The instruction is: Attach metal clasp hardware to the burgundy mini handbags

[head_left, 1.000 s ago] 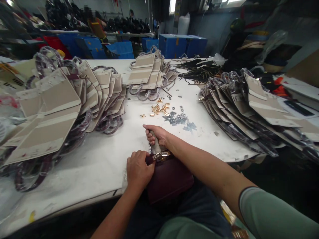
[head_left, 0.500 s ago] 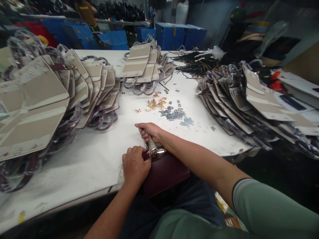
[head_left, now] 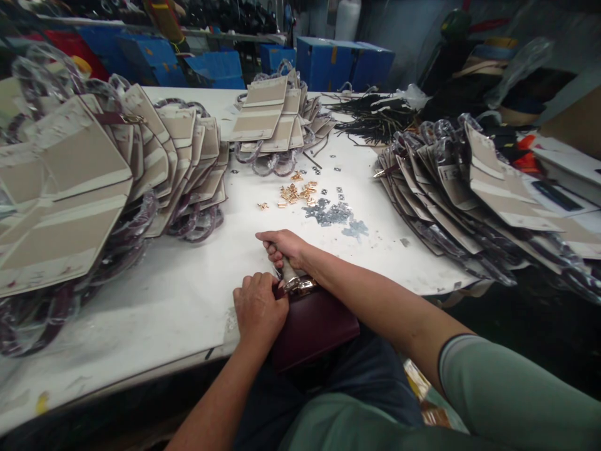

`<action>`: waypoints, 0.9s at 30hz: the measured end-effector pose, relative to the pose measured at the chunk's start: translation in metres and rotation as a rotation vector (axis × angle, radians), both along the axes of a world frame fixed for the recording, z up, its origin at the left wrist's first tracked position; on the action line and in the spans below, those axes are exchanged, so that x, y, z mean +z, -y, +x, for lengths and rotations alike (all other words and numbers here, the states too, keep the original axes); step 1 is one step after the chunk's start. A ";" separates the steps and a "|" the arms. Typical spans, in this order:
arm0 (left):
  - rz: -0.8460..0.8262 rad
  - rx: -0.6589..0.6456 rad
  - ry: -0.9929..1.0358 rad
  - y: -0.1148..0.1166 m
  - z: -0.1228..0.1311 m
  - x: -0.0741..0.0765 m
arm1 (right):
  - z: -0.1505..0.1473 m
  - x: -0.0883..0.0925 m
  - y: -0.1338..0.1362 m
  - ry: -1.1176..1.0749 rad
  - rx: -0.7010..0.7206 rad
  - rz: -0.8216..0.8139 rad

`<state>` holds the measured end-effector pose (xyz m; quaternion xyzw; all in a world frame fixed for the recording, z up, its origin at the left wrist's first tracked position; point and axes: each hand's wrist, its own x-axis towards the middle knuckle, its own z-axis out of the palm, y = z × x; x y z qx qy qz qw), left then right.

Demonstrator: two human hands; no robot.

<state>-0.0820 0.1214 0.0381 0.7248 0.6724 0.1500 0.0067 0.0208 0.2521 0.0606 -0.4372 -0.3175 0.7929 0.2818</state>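
A dark maroon bag piece (head_left: 314,329) lies at the near edge of the white table (head_left: 178,300), partly over my lap. A gold metal clasp (head_left: 300,286) sits on its top edge. My right hand (head_left: 284,245) is closed in a fist round a grey tool handle (head_left: 288,271) that stands on the clasp. My left hand (head_left: 258,310) is closed on the bag piece's left top edge, right beside the clasp.
Fanned stacks of beige card-backed bag parts with plastic-wrapped handles lie at left (head_left: 84,175), back centre (head_left: 277,119) and right (head_left: 469,188). Small gold fittings (head_left: 295,194) and grey metal plates (head_left: 333,216) are scattered mid-table. Black straps (head_left: 375,122) and blue crates (head_left: 342,62) are behind.
Both hands keep their grip on the tool and the bag piece; they shifted only slightly. The view tilted a little between frames.
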 end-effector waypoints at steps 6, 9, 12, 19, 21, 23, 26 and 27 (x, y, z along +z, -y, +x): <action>-0.007 0.011 -0.009 0.000 0.002 0.000 | 0.000 0.001 0.001 0.025 -0.012 0.031; -0.008 0.011 -0.014 0.001 0.001 0.000 | 0.001 0.001 0.002 0.031 -0.013 0.026; -0.008 0.010 -0.017 0.002 0.001 0.000 | -0.001 -0.002 0.003 0.023 -0.010 0.034; -0.021 0.016 0.011 0.002 0.000 0.001 | 0.012 0.015 0.001 -0.025 -0.048 0.073; -0.021 0.020 0.020 0.002 -0.001 0.000 | 0.032 0.037 0.006 -0.003 -0.124 0.226; -0.008 0.014 0.031 0.002 -0.002 0.000 | 0.057 0.059 0.021 0.111 -0.131 0.471; 0.028 -0.007 0.058 0.004 -0.003 0.000 | 0.088 0.073 0.059 0.524 0.077 0.829; 0.044 -0.011 0.067 0.004 -0.003 0.000 | 0.096 0.070 0.073 0.672 0.166 0.904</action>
